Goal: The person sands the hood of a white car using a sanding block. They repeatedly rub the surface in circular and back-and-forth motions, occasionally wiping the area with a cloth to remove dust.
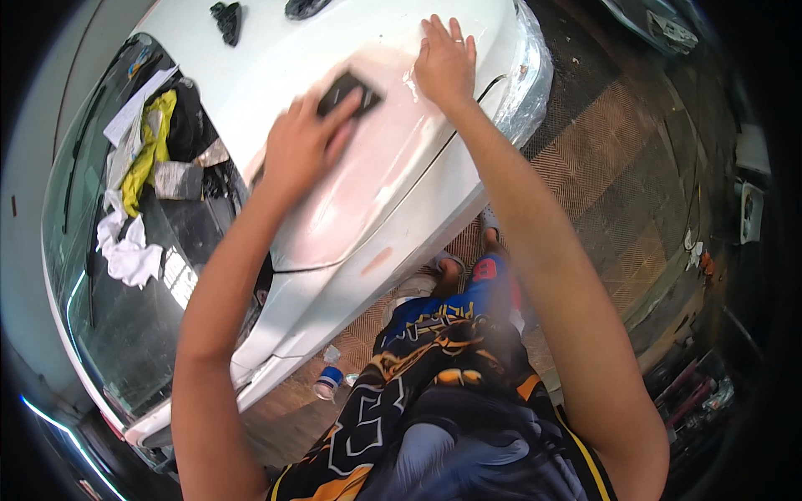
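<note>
My left hand (302, 149) presses a flat black sanding pad (345, 93) onto the white car's hood (284, 50). Its fingers lie over the pad's near side and it is slightly blurred. Under and around the pad, the paint is worn to a dull pinkish patch (368, 159), wet and shiny in places. To the right, my right hand (447, 68) rests palm down near the hood's edge, fingers stretched out, with nothing in it.
Clear plastic film (532, 79) wraps the car's front corner. A yellow cloth (152, 146) and a white rag (132, 252) lie over the windshield. Crumpled black pieces (227, 22) sit at the hood's far side. A blue-capped bottle (328, 382) is on the floor.
</note>
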### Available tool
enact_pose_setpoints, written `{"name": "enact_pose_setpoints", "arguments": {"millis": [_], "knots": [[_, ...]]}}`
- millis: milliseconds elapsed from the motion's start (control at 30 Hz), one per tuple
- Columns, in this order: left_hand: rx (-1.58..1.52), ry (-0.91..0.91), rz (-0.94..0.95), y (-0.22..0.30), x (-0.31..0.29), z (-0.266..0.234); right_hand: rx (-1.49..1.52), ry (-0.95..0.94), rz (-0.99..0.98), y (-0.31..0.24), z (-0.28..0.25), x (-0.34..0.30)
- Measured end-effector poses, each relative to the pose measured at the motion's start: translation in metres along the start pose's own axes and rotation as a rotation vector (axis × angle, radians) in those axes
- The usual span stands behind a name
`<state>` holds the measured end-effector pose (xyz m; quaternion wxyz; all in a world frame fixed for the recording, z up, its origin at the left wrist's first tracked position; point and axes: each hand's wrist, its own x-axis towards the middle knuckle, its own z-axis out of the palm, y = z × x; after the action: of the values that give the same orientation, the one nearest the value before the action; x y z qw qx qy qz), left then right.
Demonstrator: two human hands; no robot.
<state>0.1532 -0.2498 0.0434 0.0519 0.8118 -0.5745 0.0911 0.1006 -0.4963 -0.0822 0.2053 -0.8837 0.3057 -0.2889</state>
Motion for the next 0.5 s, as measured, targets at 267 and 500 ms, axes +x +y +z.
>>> {"name": "enact_pose_setpoints", "arguments": {"millis": [267, 500], "knots": [[-0.092, -0.099, 0.064, -0.009, -0.037, -0.015, -0.008, -0.028, 0.023, 0.02, -0.003, -0.003], [0.063, 0.044, 0.005, -0.033, 0.049, 0.017, 0.013, 0.002, -0.008, 0.01, 0.003, -0.001]]}}
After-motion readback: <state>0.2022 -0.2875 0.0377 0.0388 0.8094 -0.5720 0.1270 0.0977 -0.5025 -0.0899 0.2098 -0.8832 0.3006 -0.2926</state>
